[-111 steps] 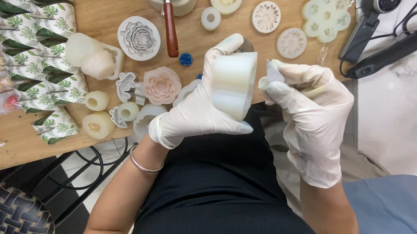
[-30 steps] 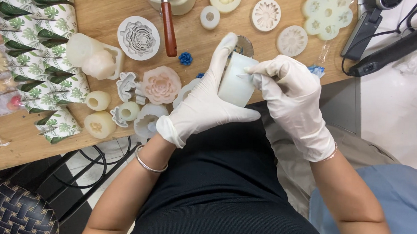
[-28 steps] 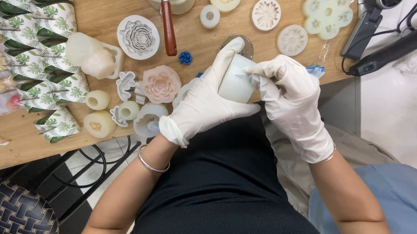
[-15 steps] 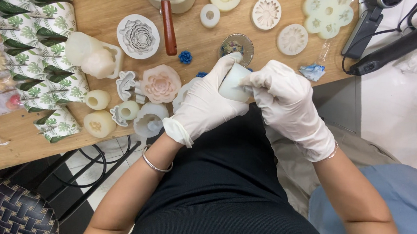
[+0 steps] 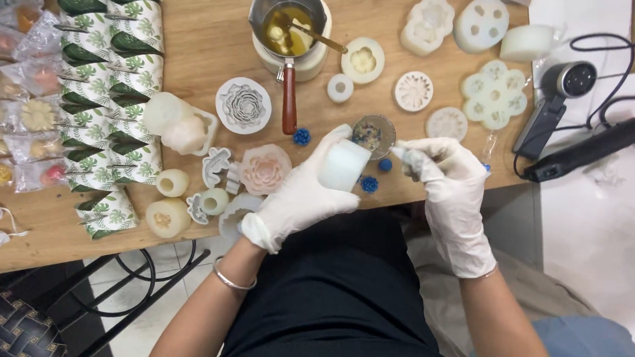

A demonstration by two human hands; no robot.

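My gloved left hand (image 5: 298,196) grips a white cylindrical silicone mould (image 5: 342,164) by its side, just above the table's front edge. My gloved right hand (image 5: 451,187) is apart from the mould, to its right. Its fingertips are pinched on a small pale piece (image 5: 405,155), too small to identify. The pinch sits right beside a small glass bowl (image 5: 374,133) of mixed bits. Small blue flowers (image 5: 369,183) lie on the wood between my two hands.
A metal pot of melted wax (image 5: 287,18) with a red handle (image 5: 289,103) stands at the back. Flower-shaped moulds (image 5: 243,105) and casts (image 5: 262,168) are spread around it. Leaf-print paper (image 5: 107,77) and wrapped packets (image 5: 15,72) lie left. A black heat tool (image 5: 595,148) and cables lie right.
My right hand has come off the mould's rim and moved right, next to the glass bowl. My left hand has kept hold of the mould. The camera has tilted, showing more of the table's back.
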